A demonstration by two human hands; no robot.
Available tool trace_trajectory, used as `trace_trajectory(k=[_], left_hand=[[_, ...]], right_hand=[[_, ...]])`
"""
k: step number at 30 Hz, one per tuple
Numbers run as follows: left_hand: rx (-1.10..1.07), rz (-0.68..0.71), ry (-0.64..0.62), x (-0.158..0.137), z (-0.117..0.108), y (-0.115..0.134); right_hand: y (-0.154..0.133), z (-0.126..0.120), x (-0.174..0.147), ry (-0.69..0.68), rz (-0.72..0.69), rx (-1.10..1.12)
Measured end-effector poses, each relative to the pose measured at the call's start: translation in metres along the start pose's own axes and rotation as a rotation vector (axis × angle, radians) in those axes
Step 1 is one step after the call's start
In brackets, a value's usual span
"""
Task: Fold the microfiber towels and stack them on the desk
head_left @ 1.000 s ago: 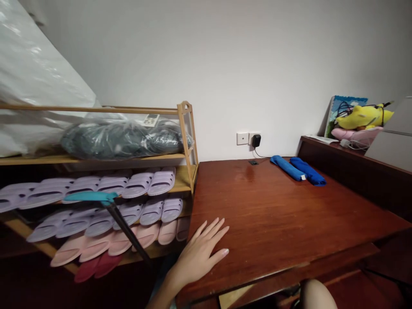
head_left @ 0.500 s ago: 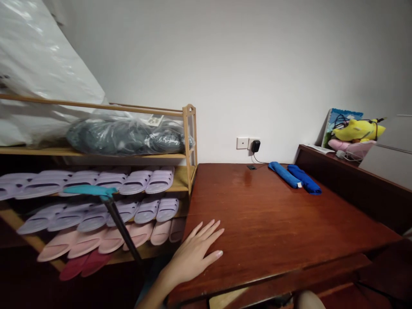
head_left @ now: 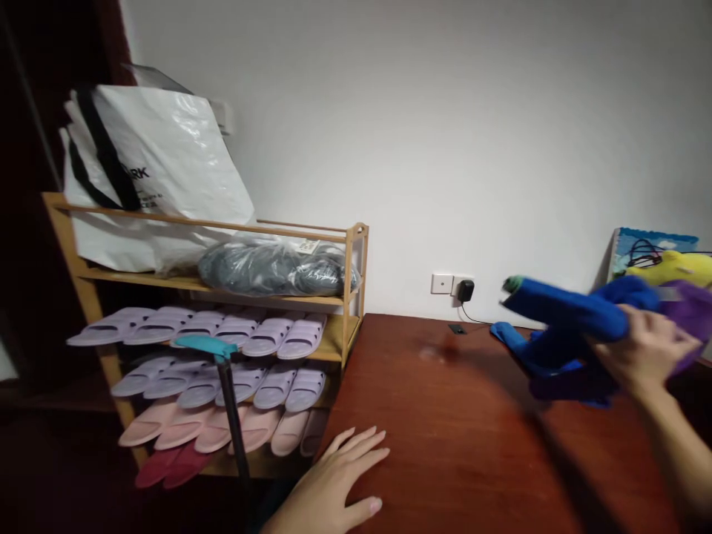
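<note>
Brown tabletop (head_left: 439,430) below: left hand (head_left: 334,486) lies spread on it, right hand (head_left: 645,350) grips blue cloth (head_left: 570,305). Carrying seems the step; next likely needs a tight hold.

Your view is dim, darkest at lower left. Note glare on the glossy white plastic bag (head_left: 178,148). Your right hand (head_left: 648,347) and the dark-blue cloth bundle (head_left: 570,310) appear blurred; a soft shadow streaks the polished reddish-brown wooden table (head_left: 456,445).

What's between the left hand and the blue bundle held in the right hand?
In the head view, only reddish-brown tabletop shows between the left hand and the blue bundle in the right hand.
</note>
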State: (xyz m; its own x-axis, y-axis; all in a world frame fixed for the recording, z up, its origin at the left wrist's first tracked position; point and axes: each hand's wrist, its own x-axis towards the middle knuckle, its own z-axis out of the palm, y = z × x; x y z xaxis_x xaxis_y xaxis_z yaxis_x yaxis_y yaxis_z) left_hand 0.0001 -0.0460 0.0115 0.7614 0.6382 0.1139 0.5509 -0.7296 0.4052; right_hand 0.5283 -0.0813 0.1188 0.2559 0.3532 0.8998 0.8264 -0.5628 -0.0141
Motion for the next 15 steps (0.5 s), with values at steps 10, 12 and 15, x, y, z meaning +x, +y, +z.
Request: trace_trajectory(k=[10,12,15], left_hand=[[-0.048,-0.059,-0.011,0.005,0.001,0.004],[-0.038,-0.053,-0.006,0.005,0.003,0.004],[-0.03,-0.034,0.011,0.006,0.004,0.005]], right_hand=[[-0.016,0.145,-0.097,-0.631,-0.027,0.115],[-0.016,0.136,-0.102,-0.522,-0.035,0.151],[-0.023,0.113,-0.105,-0.373,-0.062,0.262]])
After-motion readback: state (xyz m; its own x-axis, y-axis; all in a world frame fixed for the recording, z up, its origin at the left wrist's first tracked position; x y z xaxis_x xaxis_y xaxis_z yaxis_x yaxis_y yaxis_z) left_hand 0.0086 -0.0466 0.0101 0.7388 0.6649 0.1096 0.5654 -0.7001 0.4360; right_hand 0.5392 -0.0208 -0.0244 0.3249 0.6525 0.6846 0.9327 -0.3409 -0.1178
